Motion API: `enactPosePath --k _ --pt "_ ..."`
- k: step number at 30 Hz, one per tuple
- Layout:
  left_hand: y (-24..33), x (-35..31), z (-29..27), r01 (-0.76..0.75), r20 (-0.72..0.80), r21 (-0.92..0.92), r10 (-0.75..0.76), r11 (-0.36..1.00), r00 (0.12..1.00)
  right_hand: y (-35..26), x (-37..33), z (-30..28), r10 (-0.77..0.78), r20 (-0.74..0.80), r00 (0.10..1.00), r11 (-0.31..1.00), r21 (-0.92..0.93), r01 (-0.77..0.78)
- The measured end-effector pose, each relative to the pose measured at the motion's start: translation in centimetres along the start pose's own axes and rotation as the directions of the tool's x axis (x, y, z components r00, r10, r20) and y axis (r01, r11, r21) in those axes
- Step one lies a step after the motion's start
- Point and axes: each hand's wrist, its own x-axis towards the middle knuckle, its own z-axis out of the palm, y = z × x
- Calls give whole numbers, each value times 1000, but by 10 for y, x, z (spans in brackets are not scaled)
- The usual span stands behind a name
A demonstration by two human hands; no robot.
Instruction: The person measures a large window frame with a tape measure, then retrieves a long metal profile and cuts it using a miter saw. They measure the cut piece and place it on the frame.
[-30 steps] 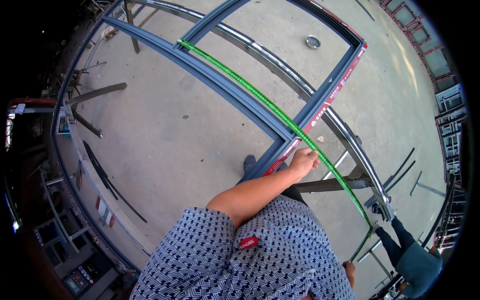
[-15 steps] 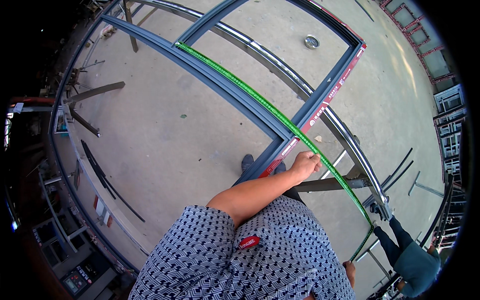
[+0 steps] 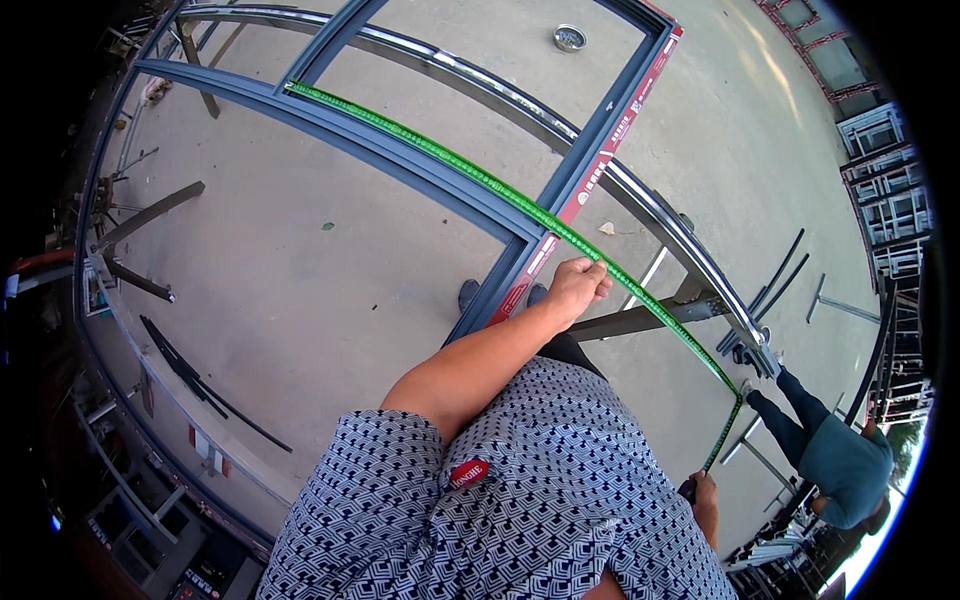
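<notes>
Along the long bar of the grey-blue frame (image 3: 420, 175) in front of me, the green measuring tape (image 3: 545, 217) lies stretched out, its far end at the join with a crossbar, perhaps caught there so the blade stays put. My left hand (image 3: 580, 288) is just beyond the frame's near corner, fingers curled in tight, thumb and fingertips pinching the tape's edge; I judge this steadies the part that no longer has the bar under it. Past that hand the tape runs on unsupported, bends sharply, and turns back toward my right hand (image 3: 706, 490), low at my side. That one is closed around what looks like the dark case (image 3: 687, 488), mostly hidden, probably to keep the loose length in check. The frame lies over a steel rail (image 3: 495, 90), which seems to carry it above the floor (image 3: 380, 250). Farther right, a co-worker (image 3: 845, 465) bends down, well apart from me.
</notes>
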Motion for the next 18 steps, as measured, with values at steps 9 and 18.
enactPosePath --k 9,18 --pt "-3 6 0 53 -12 -17 -53 998 999 -20 -2 11 329 -67 942 943 78 -324" --pt "0 5 -1 57 -32 -12 -57 998 998 -17 2 20 300 -41 953 953 63 -297"
